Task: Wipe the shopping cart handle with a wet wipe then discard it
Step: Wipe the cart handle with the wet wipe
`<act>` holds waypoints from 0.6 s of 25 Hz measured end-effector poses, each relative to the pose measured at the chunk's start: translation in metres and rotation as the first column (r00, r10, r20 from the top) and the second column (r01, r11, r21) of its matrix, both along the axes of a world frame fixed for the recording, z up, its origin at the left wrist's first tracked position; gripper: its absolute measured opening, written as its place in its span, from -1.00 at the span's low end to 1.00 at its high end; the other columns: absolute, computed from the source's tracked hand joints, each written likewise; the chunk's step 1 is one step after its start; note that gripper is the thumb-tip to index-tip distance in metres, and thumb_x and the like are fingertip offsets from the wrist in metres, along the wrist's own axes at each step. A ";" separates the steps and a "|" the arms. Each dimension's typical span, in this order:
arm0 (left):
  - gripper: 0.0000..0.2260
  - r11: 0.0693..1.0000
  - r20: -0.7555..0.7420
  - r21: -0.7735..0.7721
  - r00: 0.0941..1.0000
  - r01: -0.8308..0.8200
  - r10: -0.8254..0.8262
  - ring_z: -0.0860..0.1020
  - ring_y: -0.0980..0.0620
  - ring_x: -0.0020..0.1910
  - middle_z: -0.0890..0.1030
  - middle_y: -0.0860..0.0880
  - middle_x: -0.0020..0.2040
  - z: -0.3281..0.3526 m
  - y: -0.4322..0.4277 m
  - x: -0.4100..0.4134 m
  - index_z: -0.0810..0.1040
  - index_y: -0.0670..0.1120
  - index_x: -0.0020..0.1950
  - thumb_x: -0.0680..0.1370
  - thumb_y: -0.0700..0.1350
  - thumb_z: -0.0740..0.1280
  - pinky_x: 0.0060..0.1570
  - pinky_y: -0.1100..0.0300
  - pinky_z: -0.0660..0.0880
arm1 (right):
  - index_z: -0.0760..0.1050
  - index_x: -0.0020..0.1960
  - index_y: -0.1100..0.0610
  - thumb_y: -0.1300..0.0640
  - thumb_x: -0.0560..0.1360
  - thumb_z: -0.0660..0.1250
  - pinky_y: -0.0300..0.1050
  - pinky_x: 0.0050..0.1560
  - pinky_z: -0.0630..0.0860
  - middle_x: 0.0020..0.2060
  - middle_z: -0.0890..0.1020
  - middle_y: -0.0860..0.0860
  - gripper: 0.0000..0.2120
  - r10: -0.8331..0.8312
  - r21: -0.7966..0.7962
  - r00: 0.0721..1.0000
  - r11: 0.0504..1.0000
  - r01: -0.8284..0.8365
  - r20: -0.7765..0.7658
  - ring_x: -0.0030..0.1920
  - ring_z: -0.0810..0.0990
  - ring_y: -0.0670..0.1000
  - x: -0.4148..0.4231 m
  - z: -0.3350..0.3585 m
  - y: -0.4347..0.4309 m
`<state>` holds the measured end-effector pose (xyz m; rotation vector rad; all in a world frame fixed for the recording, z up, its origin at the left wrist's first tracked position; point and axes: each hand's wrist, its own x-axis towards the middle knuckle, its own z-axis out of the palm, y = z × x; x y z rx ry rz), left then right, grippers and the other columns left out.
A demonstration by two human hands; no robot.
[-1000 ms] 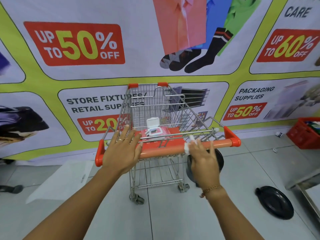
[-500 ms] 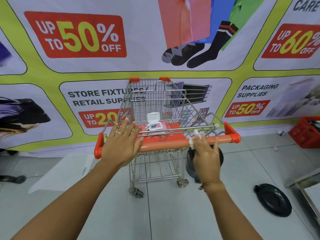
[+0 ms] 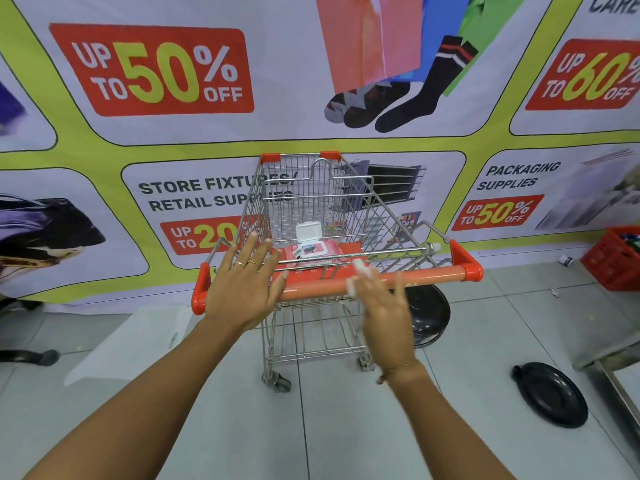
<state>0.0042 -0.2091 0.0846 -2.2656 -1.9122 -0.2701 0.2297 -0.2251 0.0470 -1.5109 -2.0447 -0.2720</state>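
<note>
A wire shopping cart [image 3: 311,188] with an orange handle [image 3: 433,273] stands in front of me against a banner wall. My left hand [image 3: 242,289] rests flat on the left part of the handle, fingers spread. My right hand [image 3: 384,306] presses a white wet wipe [image 3: 362,271] onto the middle of the handle; the hand is blurred. A red wipes pack [image 3: 311,252] with its white lid flipped up lies on the cart's child seat.
A black round bin [image 3: 429,317] stands behind the cart's right side, and its black lid [image 3: 550,394] lies on the tiled floor to the right. A red crate [image 3: 614,258] sits far right. A metal table edge [image 3: 620,379] juts in at right.
My right hand with the wipe has slid back left along the handle after moving right. The left hand stays in place.
</note>
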 end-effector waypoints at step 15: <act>-0.43 0.999 0.005 0.044 1.000 0.026 -0.027 0.20 -0.17 0.44 0.40 -0.19 0.39 0.002 -0.002 -0.004 0.39 -0.11 0.37 0.58 0.19 -0.14 0.39 -0.06 -0.05 | 0.62 0.08 0.21 0.58 0.14 0.38 0.36 0.32 0.21 0.16 0.65 0.10 -0.44 -0.102 0.006 0.994 0.995 0.102 0.028 0.19 0.60 0.16 -0.003 0.010 0.001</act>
